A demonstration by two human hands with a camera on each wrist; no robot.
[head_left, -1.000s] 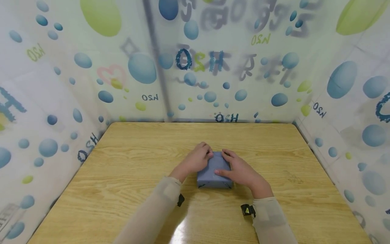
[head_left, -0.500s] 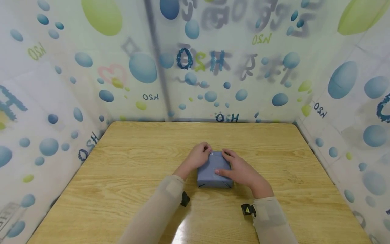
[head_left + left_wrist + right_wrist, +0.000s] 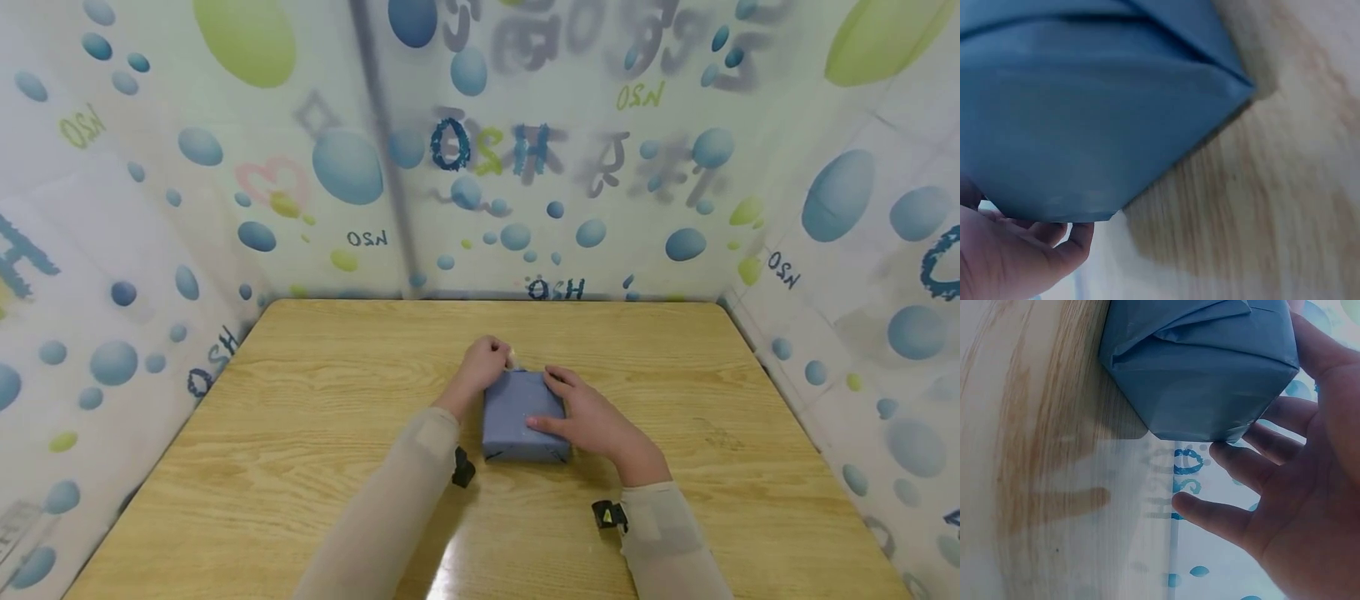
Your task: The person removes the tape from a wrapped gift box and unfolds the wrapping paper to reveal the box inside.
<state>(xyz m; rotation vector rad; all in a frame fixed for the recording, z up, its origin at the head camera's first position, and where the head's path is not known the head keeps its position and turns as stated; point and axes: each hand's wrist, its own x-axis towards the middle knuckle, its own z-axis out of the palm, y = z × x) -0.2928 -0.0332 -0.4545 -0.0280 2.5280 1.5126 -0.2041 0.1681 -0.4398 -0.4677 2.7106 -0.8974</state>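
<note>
A box (image 3: 517, 417) wrapped in blue-grey paper lies on the wooden table, its folded end toward me. At its far left corner is my left hand (image 3: 478, 367), thumb and fingers pinching a small shiny, whitish strip (image 3: 512, 358) that looks like tape. The left wrist view has the left hand (image 3: 1029, 250) with curled fingers at the box's far edge, partly hidden by it. My right hand (image 3: 596, 421) holds the box from the right, thumb on top and fingers along the side. Spread fingers (image 3: 1229, 519) of that hand show in the right wrist view.
The wooden table (image 3: 300, 500) ends at a back wall (image 3: 637, 250) of white sheeting printed with bubbles and lettering. Similar side walls stand left and right. Black wrist cameras (image 3: 609, 515) sit at both sleeve cuffs.
My left hand has moved from the box's top far left corner to beyond its far edge, and the shiny strip has come away with it. The right hand and box have stayed put.
</note>
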